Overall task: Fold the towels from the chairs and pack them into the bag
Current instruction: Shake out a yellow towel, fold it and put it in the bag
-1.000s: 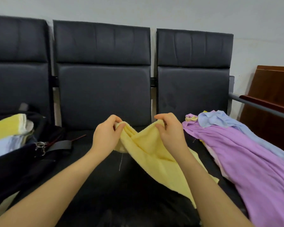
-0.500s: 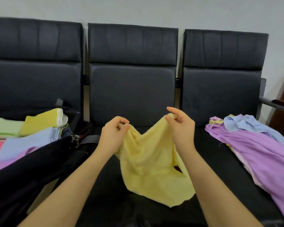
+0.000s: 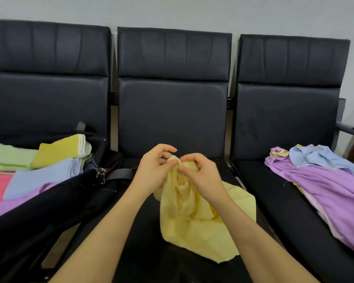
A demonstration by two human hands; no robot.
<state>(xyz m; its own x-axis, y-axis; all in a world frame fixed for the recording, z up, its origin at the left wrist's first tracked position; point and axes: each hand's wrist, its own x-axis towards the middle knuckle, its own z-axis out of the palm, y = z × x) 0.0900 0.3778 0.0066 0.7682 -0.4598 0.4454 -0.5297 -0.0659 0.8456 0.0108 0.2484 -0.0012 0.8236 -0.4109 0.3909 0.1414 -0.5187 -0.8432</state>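
A pale yellow towel (image 3: 194, 225) hangs bunched over the middle chair seat (image 3: 143, 231). My left hand (image 3: 154, 170) and my right hand (image 3: 202, 176) meet at its top edge, both pinching the cloth, fingers nearly touching. On the left chair a black bag (image 3: 49, 205) lies open with folded towels (image 3: 49, 166) inside: green, yellow, blue, pink and purple. Loose on the right chair lie a purple towel (image 3: 325, 193) and a light blue towel (image 3: 313, 156), with a bit of yellow cloth under them.
Three black padded chairs stand in a row against a grey wall. A metal armrest (image 3: 347, 127) sticks out at the far right, with brown wooden furniture behind it. A key ring (image 3: 100, 173) hangs at the bag's edge.
My hands have come together, bringing the two held parts of the yellow towel's top edge into one bunch. The view has shifted left, showing more of the bag.
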